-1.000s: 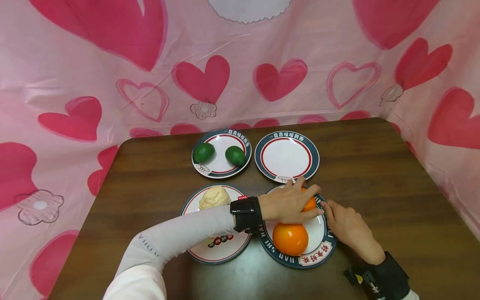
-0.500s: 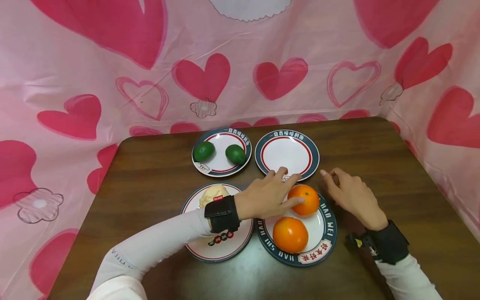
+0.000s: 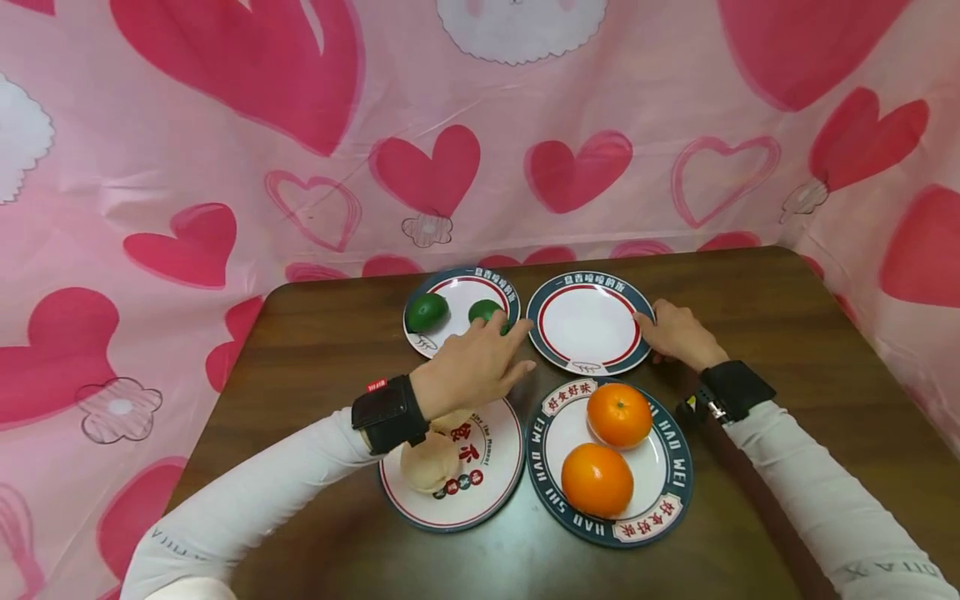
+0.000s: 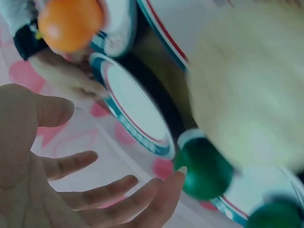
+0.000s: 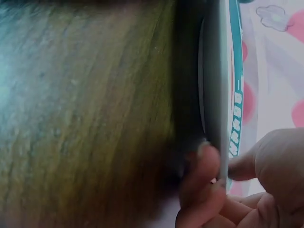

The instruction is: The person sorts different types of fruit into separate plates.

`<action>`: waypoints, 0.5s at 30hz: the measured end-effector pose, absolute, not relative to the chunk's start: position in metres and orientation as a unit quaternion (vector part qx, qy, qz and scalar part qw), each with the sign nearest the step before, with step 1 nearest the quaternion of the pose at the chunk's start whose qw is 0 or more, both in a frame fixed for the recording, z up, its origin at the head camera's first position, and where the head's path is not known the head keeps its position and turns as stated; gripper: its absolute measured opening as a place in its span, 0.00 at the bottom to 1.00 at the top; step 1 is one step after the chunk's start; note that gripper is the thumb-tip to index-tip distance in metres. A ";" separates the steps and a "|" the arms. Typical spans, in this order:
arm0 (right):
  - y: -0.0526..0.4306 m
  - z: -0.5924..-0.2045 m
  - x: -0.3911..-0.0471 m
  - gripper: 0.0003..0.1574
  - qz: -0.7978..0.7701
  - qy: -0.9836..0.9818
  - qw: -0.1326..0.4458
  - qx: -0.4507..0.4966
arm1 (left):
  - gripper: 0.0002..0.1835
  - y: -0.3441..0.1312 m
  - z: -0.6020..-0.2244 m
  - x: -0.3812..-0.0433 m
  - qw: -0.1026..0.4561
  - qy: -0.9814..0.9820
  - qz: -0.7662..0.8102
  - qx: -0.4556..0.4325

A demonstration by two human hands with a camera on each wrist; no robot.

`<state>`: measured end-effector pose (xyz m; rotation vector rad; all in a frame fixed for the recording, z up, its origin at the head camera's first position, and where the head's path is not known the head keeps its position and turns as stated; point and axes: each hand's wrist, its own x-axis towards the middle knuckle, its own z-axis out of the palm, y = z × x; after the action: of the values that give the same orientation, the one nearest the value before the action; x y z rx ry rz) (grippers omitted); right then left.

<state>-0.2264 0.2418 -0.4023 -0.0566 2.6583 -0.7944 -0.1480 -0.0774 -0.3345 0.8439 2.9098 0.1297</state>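
My right hand (image 3: 678, 333) pinches the right rim of the bare white plate (image 3: 588, 321) at the back right. In the right wrist view the thumb lies over that plate's rim (image 5: 223, 71) and curled fingers reach beneath it. My left hand (image 3: 474, 367) holds nothing and hovers between the two left plates, its fingers spread. Its fingertips overlap one dark green fruit (image 3: 486, 311) in the head view. A second green fruit (image 3: 427, 312) lies on the same back-left plate (image 3: 461, 292). Beneath the left hand, pale dough-like lumps (image 3: 430, 462) sit on the front-left plate (image 3: 487, 500).
Two oranges (image 3: 597, 481) rest on the front-right plate (image 3: 660, 467), which has a dark lettered rim. All the plates stand close together on a brown wooden table (image 3: 810, 400). A pink heart-print cloth (image 3: 525, 100) hangs behind the table.
My left hand has left the upper orange and moved left toward the green fruits. My right hand has gone from beside the oranges up to the back-right plate's rim. The view has shifted slightly.
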 end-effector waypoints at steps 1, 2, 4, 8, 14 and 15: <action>0.242 -0.402 -0.227 0.32 -0.286 0.940 0.186 -0.018 | 0.33 -0.081 -0.333 -0.152 0.051 0.960 0.039 0.274; 0.243 -0.403 -0.228 0.32 -0.290 0.938 0.189 -0.016 | 0.33 -0.084 -0.331 -0.157 0.044 0.961 0.036 0.272; 0.244 -0.404 -0.230 0.31 -0.301 0.934 0.193 -0.013 | 0.32 -0.090 -0.328 -0.167 0.026 0.963 0.033 0.268; 0.245 -0.408 -0.233 0.31 -0.314 0.929 0.194 -0.010 | 0.28 -0.101 -0.329 -0.191 -0.018 0.955 0.042 0.293; 0.243 -0.411 -0.236 0.31 -0.295 0.936 0.192 -0.004 | 0.31 -0.110 -0.341 -0.221 0.002 0.944 0.067 0.323; 0.242 -0.412 -0.236 0.31 -0.293 0.937 0.190 -0.003 | 0.32 -0.111 -0.343 -0.225 0.012 0.944 0.065 0.323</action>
<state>-0.2360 0.2419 -0.4116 -0.0077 2.6330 -0.8248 -0.2254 -0.1107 -0.3432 1.0061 2.9447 0.2014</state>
